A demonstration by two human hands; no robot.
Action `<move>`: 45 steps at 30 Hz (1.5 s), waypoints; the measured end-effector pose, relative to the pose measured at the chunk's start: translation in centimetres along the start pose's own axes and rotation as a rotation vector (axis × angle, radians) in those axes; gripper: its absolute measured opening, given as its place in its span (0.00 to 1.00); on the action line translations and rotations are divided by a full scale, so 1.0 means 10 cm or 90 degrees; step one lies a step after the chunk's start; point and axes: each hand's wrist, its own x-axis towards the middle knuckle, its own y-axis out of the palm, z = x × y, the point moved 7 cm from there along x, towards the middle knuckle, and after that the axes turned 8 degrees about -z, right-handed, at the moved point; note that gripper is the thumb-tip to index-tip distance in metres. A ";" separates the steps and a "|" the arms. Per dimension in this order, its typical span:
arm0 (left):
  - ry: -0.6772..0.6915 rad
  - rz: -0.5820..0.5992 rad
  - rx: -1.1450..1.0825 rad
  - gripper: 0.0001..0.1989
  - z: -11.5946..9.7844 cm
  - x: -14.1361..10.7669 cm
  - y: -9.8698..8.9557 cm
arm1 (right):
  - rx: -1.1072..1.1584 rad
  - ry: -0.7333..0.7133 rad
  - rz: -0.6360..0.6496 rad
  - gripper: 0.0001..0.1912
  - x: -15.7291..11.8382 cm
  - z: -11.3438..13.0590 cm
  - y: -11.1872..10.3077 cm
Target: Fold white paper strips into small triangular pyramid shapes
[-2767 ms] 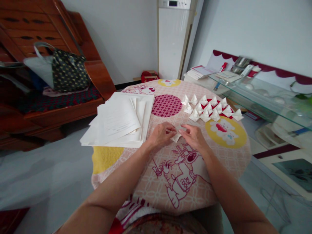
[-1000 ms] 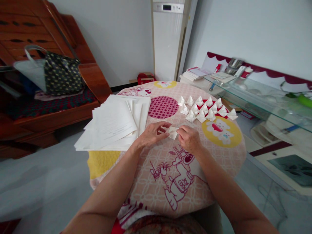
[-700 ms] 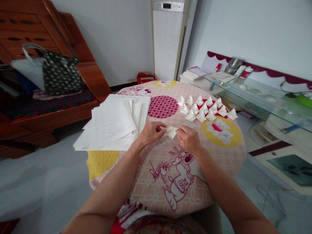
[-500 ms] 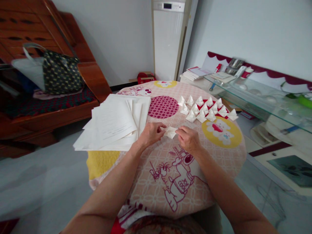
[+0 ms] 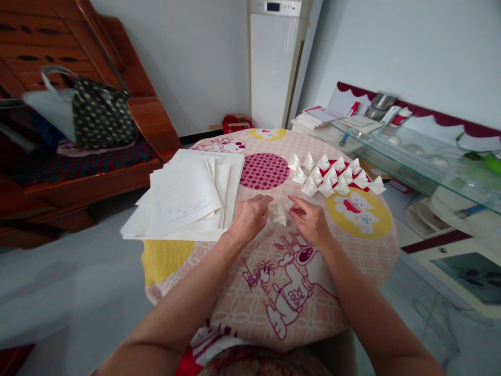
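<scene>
A small folded white paper (image 5: 278, 213) lies between my hands over the cloth-covered round table (image 5: 250, 292). My left hand (image 5: 252, 215) pinches its left edge between thumb and fingers. On the other side my right hand (image 5: 309, 216) has its thumb and fingers apart, just beside the paper's right edge and not gripping it. Behind my right hand, several folded white paper pieces (image 5: 326, 185) stand in rows. A pile of white sheets (image 5: 183, 196) lies to the left of my left hand.
A wooden bench (image 5: 154, 120) with a patterned bag (image 5: 104, 112) stands at the left. To the right is a glass-topped shelf (image 5: 422, 162) holding cups and papers. A tall white appliance (image 5: 274, 68) stands behind the table.
My right hand has let go of the small paper and moved slightly away to the right, its fingers parting. The whole view has shifted a little.
</scene>
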 end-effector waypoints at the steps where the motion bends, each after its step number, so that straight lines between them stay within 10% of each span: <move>1: -0.003 0.002 0.002 0.19 -0.01 0.00 0.00 | 0.017 0.018 0.004 0.20 -0.01 0.00 0.00; 24: 0.020 -0.079 -0.133 0.24 -0.07 0.01 -0.01 | -0.080 0.043 0.049 0.24 -0.02 0.09 0.20; 37: -0.239 0.104 -0.309 0.22 0.30 0.04 0.17 | 0.118 0.078 0.128 0.22 0.01 0.11 0.06; 45: -0.188 0.219 -0.414 0.24 0.19 0.04 0.30 | 0.007 -0.001 0.206 0.25 -0.28 0.33 -0.02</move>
